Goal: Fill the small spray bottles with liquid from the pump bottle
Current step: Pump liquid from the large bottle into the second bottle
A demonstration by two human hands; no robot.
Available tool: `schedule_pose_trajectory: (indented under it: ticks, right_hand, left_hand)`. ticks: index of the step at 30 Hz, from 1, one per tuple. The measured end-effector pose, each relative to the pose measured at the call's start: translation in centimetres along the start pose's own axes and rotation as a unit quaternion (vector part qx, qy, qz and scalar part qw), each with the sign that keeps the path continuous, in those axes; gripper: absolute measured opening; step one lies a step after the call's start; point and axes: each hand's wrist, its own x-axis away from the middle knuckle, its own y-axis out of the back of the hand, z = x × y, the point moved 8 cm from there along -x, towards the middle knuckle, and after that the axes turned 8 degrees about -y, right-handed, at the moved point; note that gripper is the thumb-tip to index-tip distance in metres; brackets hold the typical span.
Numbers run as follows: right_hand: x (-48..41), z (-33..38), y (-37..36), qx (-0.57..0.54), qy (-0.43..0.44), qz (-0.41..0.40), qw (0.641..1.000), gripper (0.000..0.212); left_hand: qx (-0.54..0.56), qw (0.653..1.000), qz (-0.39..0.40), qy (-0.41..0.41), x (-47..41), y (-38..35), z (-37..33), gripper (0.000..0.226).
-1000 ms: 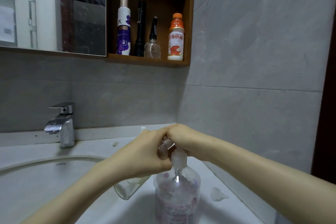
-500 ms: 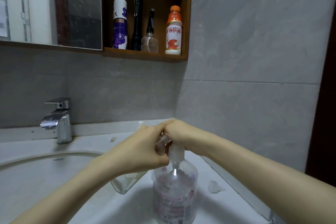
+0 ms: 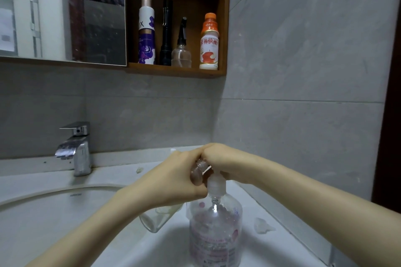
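Note:
A clear pump bottle with a pink printed label stands on the white counter near the bottom middle. My right hand is curled over its pump head, which is hidden; the white collar shows below. My left hand grips a small clear spray bottle, tilted and without its sprayer. Its threaded neck is up against the pump nozzle and its base sticks out below my palm. The two hands touch at the knuckles.
A chrome faucet stands left over the white sink basin. A small clear piece lies on the counter to the right. The wooden shelf above holds another spray bottle, an orange-capped drink bottle, a can and a flashlight. Grey tiled walls close in behind and to the right.
Both hands keep the same hold on the small bottle and the pump head. Only my view has shifted slightly.

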Motion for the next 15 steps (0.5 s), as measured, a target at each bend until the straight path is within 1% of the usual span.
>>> schedule_pose_trajectory:
  ticks: [5,9,13,15]
  right_hand:
    - [0.06,-0.03,0.15,-0.004,0.004,-0.009,1.0,0.031]
    - [-0.07,-0.13,0.26,-0.007,0.004,-0.023,1.0,0.029]
    - [0.26,0.09,0.25,-0.013,0.016,-0.012,1.0,0.028]
    - [0.43,0.15,0.39,-0.01,0.027,-0.012,1.0,0.031]
  left_hand:
    - [0.001,1.0,0.001,0.007,-0.02,-0.02,0.16,0.023]
    - [0.001,1.0,-0.006,0.0,0.0,0.21,-0.08,0.03]
    - [0.004,1.0,-0.009,0.003,-0.1,0.21,-0.05,0.031]
    - [0.003,1.0,-0.007,0.003,-0.1,0.08,0.04,0.034]
